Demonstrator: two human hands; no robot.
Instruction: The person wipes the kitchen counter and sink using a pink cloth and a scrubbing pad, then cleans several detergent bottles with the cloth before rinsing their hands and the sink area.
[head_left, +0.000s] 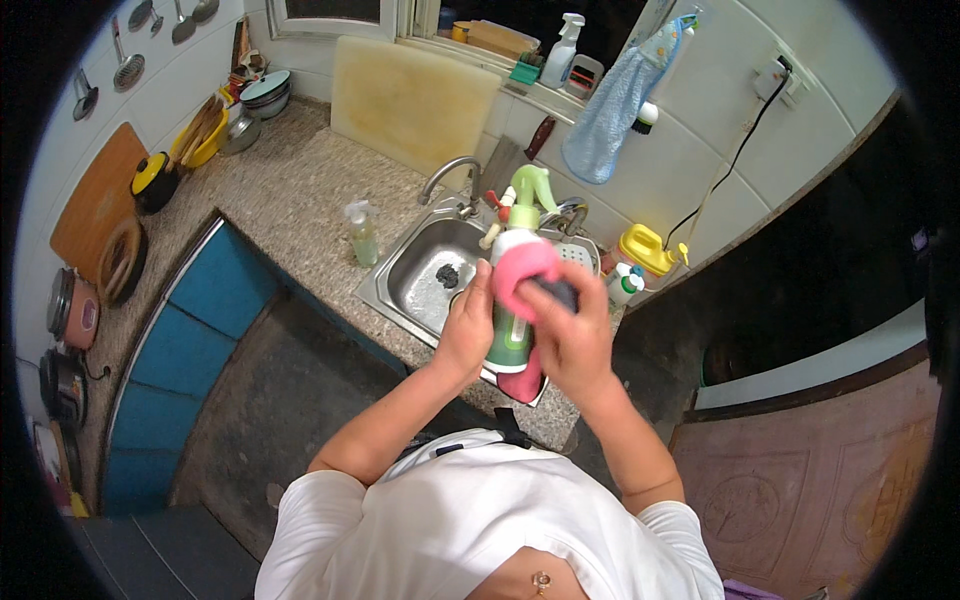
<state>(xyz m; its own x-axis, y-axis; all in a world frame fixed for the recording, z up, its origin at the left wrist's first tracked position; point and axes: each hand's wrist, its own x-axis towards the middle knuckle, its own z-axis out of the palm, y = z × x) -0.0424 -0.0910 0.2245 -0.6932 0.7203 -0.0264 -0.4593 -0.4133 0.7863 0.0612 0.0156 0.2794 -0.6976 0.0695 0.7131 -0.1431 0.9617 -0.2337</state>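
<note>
A large spray bottle (509, 351) with a light green trigger head stands between my hands, above the right part of the sink. My left hand (466, 324) grips its left side, the fingers mostly hidden behind it. In my right hand (581, 330) is a pink and dark grey sponge (517, 276), pressed against the bottle's upper front. The sponge is slightly blurred and covers part of the bottle. Below, a red cloth (523, 381) lies at the sink's front edge. The stainless steel sink (412, 262) has a dark metal scourer (448, 276) in its left basin.
A small clear spray bottle (363, 234) stands left of the sink. Behind are a curved faucet (456, 171), a leaning cutting board (412, 105) and a cleaver (507, 161). A blue towel (619, 105) hangs on the wall. A yellow jug (645, 247) stands at the right.
</note>
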